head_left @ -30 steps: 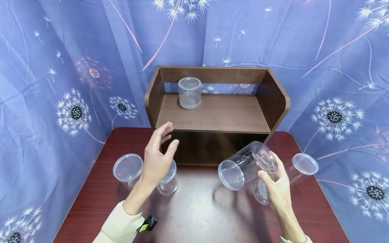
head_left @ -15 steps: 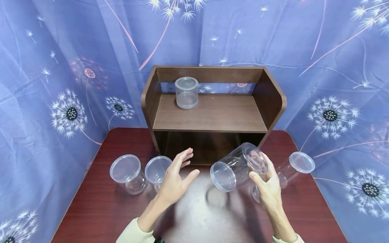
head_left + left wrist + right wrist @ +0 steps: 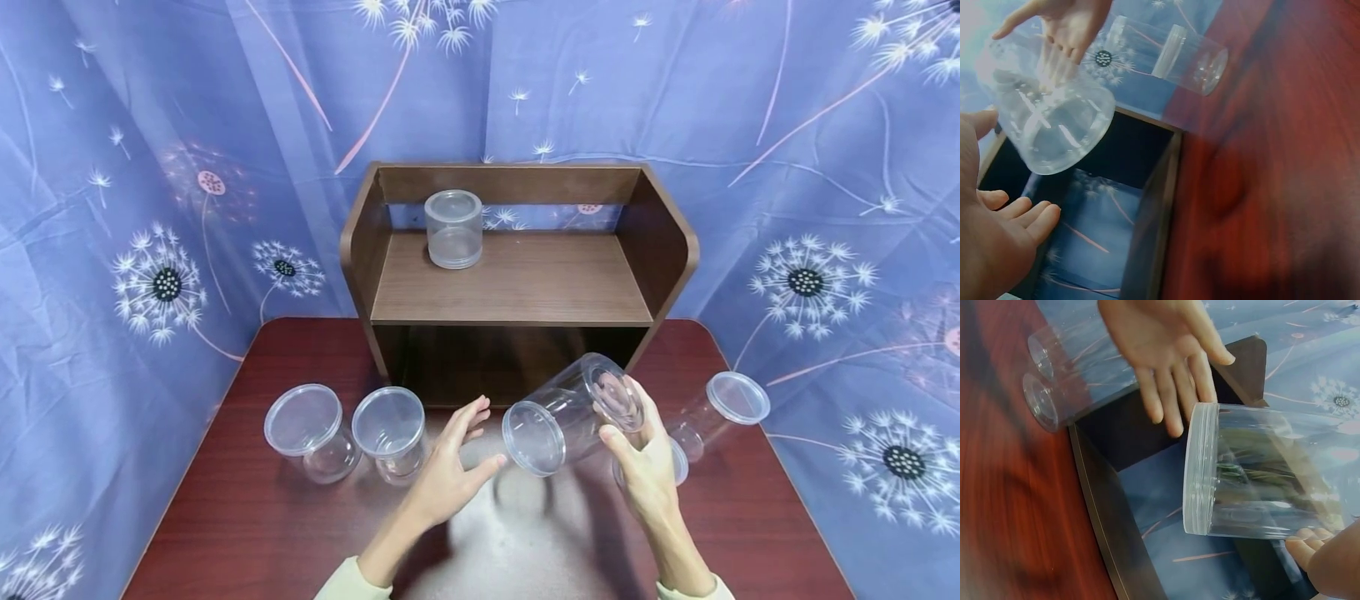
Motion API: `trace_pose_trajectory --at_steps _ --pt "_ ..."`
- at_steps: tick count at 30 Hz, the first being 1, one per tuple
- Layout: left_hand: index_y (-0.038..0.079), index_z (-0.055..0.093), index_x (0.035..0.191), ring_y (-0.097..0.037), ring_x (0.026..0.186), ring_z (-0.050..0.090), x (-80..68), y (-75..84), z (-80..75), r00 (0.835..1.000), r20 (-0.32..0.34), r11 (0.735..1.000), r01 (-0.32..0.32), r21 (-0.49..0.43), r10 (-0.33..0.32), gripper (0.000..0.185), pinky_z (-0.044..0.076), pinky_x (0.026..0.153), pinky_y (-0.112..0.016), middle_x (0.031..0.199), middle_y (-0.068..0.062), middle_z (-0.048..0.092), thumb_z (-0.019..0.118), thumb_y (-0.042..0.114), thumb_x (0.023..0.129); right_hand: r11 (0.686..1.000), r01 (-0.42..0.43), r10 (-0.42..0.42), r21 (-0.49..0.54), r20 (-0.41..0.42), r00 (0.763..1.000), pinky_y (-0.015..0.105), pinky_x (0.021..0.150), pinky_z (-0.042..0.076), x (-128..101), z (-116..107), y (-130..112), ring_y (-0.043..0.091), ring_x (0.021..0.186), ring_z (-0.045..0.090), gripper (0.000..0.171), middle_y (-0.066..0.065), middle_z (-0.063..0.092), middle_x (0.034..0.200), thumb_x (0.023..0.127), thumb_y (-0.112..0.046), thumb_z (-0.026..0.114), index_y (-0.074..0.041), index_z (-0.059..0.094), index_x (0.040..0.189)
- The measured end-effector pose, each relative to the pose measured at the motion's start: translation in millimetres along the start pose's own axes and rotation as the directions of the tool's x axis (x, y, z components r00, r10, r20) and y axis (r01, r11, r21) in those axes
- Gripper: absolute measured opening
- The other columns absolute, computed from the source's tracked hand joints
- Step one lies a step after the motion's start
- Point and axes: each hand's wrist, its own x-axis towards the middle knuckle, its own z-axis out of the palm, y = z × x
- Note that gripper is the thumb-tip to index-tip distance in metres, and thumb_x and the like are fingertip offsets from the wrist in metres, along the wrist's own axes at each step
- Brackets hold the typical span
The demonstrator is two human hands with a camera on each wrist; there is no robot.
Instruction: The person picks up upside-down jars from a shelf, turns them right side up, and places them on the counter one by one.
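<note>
The right hand [image 3: 651, 467] has a clear plastic jar [image 3: 570, 414] up off the table [image 3: 225, 533], fingers [image 3: 619, 440] curled round its base end, and the jar lies tipped on its side with the lidded end pointing toward the left hand [image 3: 450, 471]. That left hand is spread and relaxed, fingers [image 3: 471, 414] straight, holding nothing, its fingertips just short of the jar's lidded end; the wrist views show a narrow gap, no contact that I can make out. So the jar hangs between the two hands, just in front of the wooden shelf [image 3: 517, 283] that stands beyond the fingertips. On the far side of the left hand from the jar, two more jars stand close together on the table: a near jar [image 3: 390, 433] just beside the left fingers and an outer jar [image 3: 309, 430] beyond it. Past the right hand lies a long jar [image 3: 720, 412] on its side, and another jar [image 3: 678, 462] peeks out from behind the right fingers, mostly hidden. Up on the shelf board, one lidded jar [image 3: 453, 229] is already standing, well beyond both hands. My read: one jar is shelved, one is in the air, and four wait on the table, so the work looks early, with most of it left.
</note>
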Motion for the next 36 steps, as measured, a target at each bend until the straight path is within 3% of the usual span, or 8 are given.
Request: trace_pose_trajectory --at_steps 5,10,15,19,25,31,36 --pt "0.0 0.032 0.159 -0.043 0.138 0.048 -5.5 -10.8 4.4 0.999 0.04 1.0 0.013 -0.021 -0.012 0.086 0.044 0.111 -0.047 0.154 -0.019 0.044 0.081 0.008 0.089 0.998 0.019 -0.02 0.051 0.013 1.0 0.028 0.11 0.044 -1 5 2 0.021 0.128 0.061 0.062 0.014 0.053 0.151 0.097 0.011 0.058 0.003 0.033 0.154" --pt "0.003 0.028 0.161 -0.039 0.135 0.053 -8.6 -17.0 3.4 0.996 0.069 0.998 0.051 -0.046 -0.048 0.091 0.044 0.11 -0.05 0.156 -0.022 0.042 0.081 0.013 0.089 0.995 0.046 -0.049 0.091 0.032 0.998 0.033 0.114 0.041 -2 9 7 0.027 0.128 0.061 0.062 0.015 0.053 0.151 0.099 0.009 0.057 0.006 0.031 0.155" --pt "0.006 0.025 0.163 -0.033 0.137 0.052 -10.0 -17.9 1.5 0.987 0.105 0.987 0.133 -0.086 -0.124 0.096 0.041 0.113 -0.049 0.161 -0.014 0.038 0.083 0.016 0.087 0.991 0.061 -0.065 0.118 0.03 0.997 0.037 0.114 0.041 -3 13 10 0.028 0.132 0.058 0.061 0.016 0.054 0.15 0.099 0.009 0.053 0.009 0.029 0.155" --pt "0.005 0.024 0.163 -0.031 0.142 0.046 -10.5 -18.4 1.0 0.984 0.122 0.985 0.143 -0.094 -0.131 0.1 0.039 0.114 -0.051 0.163 -0.013 0.036 0.084 0.017 0.085 0.985 0.068 -0.075 0.16 0.04 0.996 0.039 0.115 0.04 -5 16 12 0.028 0.136 0.055 0.058 0.018 0.052 0.15 0.1 0.01 0.05 0.009 0.029 0.154" --pt "0.012 0.023 0.165 -0.029 0.143 0.045 -11.0 -18.2 0.1 0.977 0.148 0.983 0.168 -0.071 -0.156 0.104 0.037 0.117 -0.043 0.165 -0.009 0.034 0.086 0.022 0.082 0.977 0.031 -0.033 0.211 0.007 0.999 0.041 0.115 0.038 -9 22 16 0.029 0.136 0.055 0.057 0.018 0.054 0.149 0.1 0.007 0.052 0.009 0.029 0.153" --pt "0.019 0.022 0.166 -0.027 0.147 0.038 -10.9 -16.4 -1.3 0.966 0.187 0.98 0.191 -0.063 -0.177 0.108 0.031 0.12 -0.046 0.167 -0.004 0.031 0.086 0.025 0.08 0.977 0.005 -0.004 0.215 -0.007 1.0 0.045 0.117 0.036 -12 25 18 0.034 0.138 0.052 0.064 0.019 0.053 0.15 0.102 -0.009 0.063 0.009 0.029 0.153" --pt "0.011 0.02 0.166 -0.027 0.148 0.036 -9.7 -15.8 -0.9 0.962 0.22 0.979 0.185 -0.081 -0.164 0.108 0.028 0.121 -0.042 0.167 -0.003 0.032 0.085 0.024 0.08 0.97 -0.009 0.016 0.242 -0.028 0.999 0.046 0.117 0.034 -15 27 18 0.037 0.14 0.049 0.071 0.02 0.053 0.149 0.1 -0.017 0.07 0.008 0.029 0.154"
